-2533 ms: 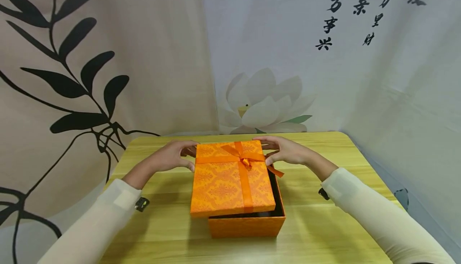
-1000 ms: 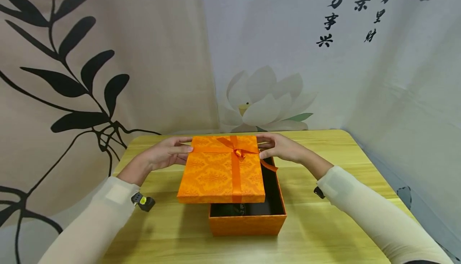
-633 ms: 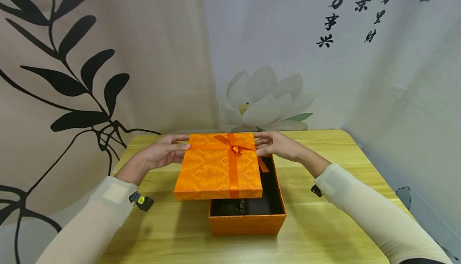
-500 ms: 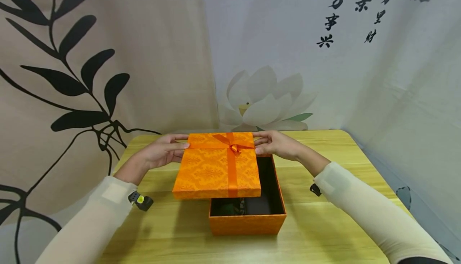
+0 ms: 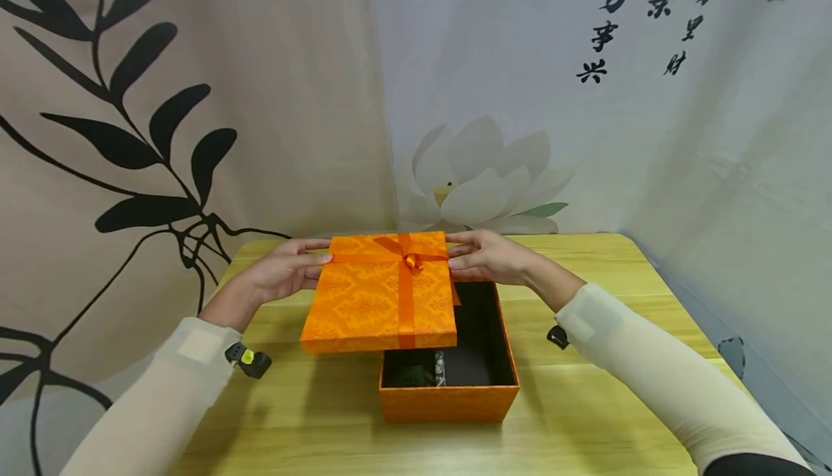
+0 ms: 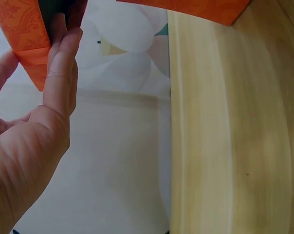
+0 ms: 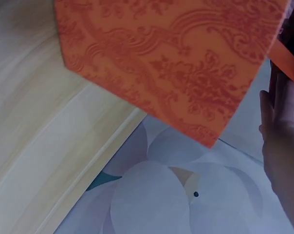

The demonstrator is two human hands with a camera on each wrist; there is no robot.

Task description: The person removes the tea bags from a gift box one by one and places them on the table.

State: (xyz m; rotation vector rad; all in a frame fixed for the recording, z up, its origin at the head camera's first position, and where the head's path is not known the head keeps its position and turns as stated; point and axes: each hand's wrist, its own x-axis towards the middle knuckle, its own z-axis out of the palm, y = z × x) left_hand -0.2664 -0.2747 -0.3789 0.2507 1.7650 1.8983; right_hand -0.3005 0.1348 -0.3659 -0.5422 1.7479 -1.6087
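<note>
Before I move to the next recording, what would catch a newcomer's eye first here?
The bright orange lid with its ribbon bow, held mid-picture between the left hand and the right hand. Below it, the matching box stands on the yellowish table, its dark inside partly uncovered. Behind, at far left, big black leaves spread over pale cloth.

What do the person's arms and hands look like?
Both sleeves are cream, with paler patches near the cuffs. Left hand and right hand are bare. A black device with a yellow spot shows by the left cuff, a small black piece by the right.
</note>
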